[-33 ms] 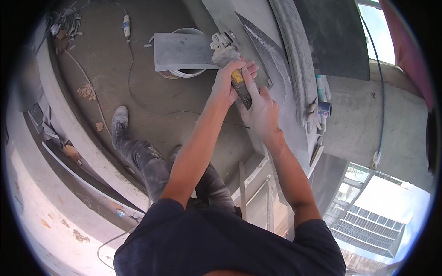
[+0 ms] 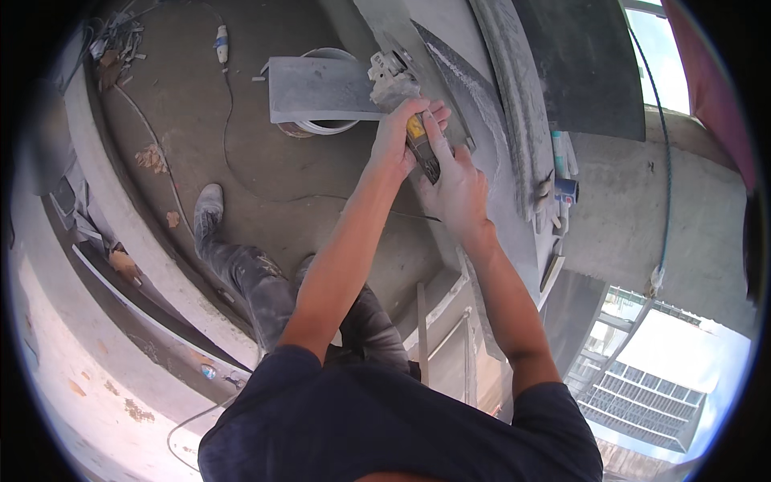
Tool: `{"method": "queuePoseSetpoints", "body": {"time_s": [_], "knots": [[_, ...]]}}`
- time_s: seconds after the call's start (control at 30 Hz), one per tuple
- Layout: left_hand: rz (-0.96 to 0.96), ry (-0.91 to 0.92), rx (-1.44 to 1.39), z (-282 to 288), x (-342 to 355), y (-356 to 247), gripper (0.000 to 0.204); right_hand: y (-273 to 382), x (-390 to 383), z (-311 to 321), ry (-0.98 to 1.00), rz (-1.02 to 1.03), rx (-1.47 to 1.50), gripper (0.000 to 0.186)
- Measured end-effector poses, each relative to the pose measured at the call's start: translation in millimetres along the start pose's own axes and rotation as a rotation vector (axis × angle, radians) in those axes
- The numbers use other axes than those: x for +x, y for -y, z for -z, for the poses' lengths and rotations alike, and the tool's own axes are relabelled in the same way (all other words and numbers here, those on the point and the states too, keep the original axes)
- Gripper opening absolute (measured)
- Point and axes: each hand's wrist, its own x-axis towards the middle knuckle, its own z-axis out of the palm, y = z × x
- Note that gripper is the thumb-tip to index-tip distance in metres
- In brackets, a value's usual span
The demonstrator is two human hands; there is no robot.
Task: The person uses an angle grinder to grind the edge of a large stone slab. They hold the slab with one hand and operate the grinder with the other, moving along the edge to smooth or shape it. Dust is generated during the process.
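Both my hands grip a dusty angle grinder [image 2: 416,128] with a yellow patch on its dark body. My left hand [image 2: 395,136] is wrapped around the middle of the body, just behind the whitened head. My right hand [image 2: 459,189] closes on the rear part, its thumb lying along the tool. The grinder's disc end lies close to a long grey stone or concrete edge [image 2: 474,96]. Whether the disc touches the surface cannot be made out. White dust coats my fingers.
Left of the grinder, a grey slab [image 2: 317,90] rests on a white bucket [image 2: 329,128]. A cable with a connector [image 2: 221,44] runs across the floor. Debris [image 2: 112,60] lies at the far left beside a curved kerb [image 2: 132,193]. A tube and a blue can [image 2: 566,190] stand at right.
The grinder and both hands have shifted very slightly. The rest stays as it was.
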Motion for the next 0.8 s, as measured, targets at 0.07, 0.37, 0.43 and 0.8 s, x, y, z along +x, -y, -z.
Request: {"method": "queuePoseSetpoints", "body": {"time_s": [0.07,0.37,0.43,0.8], "knots": [[-0.041,-0.060,0.070,-9,12,-1,0.041,-5,13,-2,-0.012,0.009,-0.008,0.114],[-0.088,0.003,0.132,-8,57,-13,0.043,-12,49,-20,-0.135,0.044,0.005,0.114],[-0.088,-0.001,0.129,-5,61,-10,0.043,-13,50,-25,-0.142,0.034,-0.006,0.114],[-0.096,-0.001,0.193,-3,49,-1,0.050,-18,37,-30,-0.157,0.002,0.005,0.109]]}}
